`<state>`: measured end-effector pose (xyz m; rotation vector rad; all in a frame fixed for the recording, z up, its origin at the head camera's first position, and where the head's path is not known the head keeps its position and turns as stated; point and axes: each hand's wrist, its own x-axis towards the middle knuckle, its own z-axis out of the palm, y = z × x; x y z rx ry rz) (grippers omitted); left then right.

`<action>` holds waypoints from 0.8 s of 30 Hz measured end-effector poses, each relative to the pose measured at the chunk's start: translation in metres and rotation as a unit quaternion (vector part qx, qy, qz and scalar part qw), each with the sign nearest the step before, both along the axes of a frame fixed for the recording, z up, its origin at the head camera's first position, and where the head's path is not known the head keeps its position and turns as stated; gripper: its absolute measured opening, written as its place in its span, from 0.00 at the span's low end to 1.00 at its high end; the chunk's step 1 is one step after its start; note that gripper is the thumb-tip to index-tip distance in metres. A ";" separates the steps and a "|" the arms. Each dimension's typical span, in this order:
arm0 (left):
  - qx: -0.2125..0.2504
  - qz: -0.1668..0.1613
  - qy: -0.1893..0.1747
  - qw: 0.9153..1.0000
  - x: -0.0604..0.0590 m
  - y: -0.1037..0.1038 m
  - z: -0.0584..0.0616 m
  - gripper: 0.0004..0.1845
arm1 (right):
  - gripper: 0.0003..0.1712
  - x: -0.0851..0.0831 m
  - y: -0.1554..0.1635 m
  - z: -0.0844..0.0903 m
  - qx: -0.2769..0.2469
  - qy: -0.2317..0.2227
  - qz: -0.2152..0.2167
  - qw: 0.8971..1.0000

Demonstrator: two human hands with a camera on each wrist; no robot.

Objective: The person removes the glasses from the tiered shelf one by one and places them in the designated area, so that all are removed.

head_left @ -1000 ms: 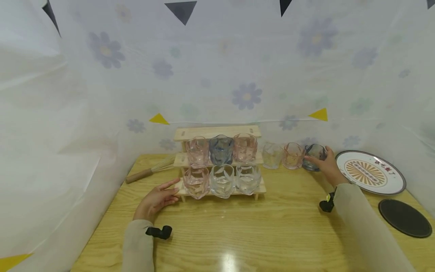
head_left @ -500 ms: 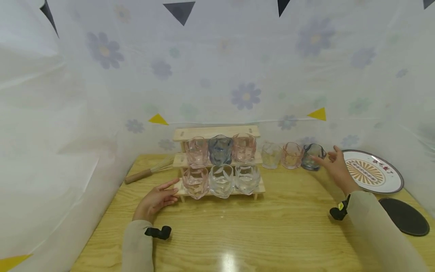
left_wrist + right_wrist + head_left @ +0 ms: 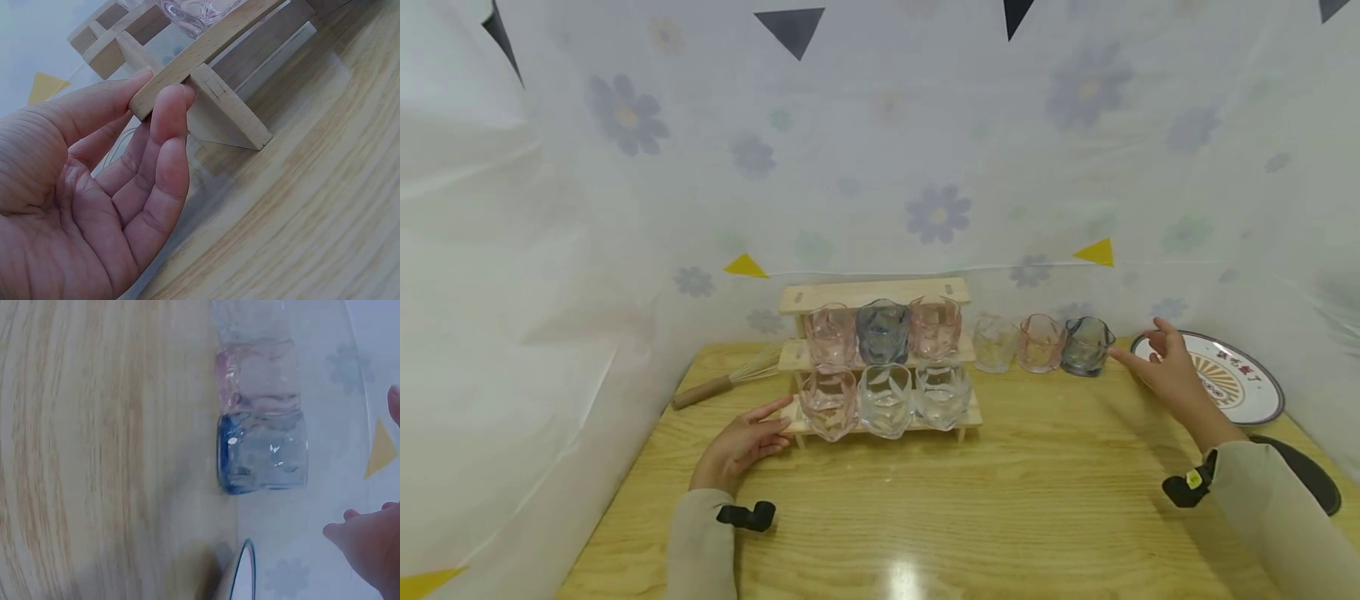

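A three-tier wooden rack stands at the back of the table. Its middle shelf carries pink, blue and pink glasses; the lower shelf carries one pink and two clear glasses. My left hand lies on the table with straight fingers touching the left end of the lower shelf. To the right of the rack stand a clear glass, a pink glass and a blue glass in a row. My right hand hovers open just right of the blue glass, holding nothing.
A patterned plate lies at the back right, partly behind my right hand, with a black round mat in front of it. A bamboo whisk lies left of the rack. A flowered white cloth wall surrounds the table.
My right hand has let go of the blue glass and drawn back to the right, over the plate's edge. The blue glass stays beside the pink one. The left hand has not moved.
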<state>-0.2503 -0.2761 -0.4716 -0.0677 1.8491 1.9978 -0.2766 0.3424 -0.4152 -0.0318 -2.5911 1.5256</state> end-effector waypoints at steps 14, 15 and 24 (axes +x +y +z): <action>-0.006 0.006 -0.012 1.000 0.001 0.000 -0.003 0.34 | 0.52 0.012 -0.063 0.031 -0.021 0.018 0.105 0.994; -0.005 0.005 -0.012 1.000 0.002 -0.001 -0.002 0.34 | 0.52 0.012 -0.070 0.032 -0.025 0.020 0.113 0.993; -0.001 0.011 -0.013 1.000 0.000 0.000 0.002 0.32 | 0.49 0.000 -0.137 0.040 -0.051 0.037 0.186 0.980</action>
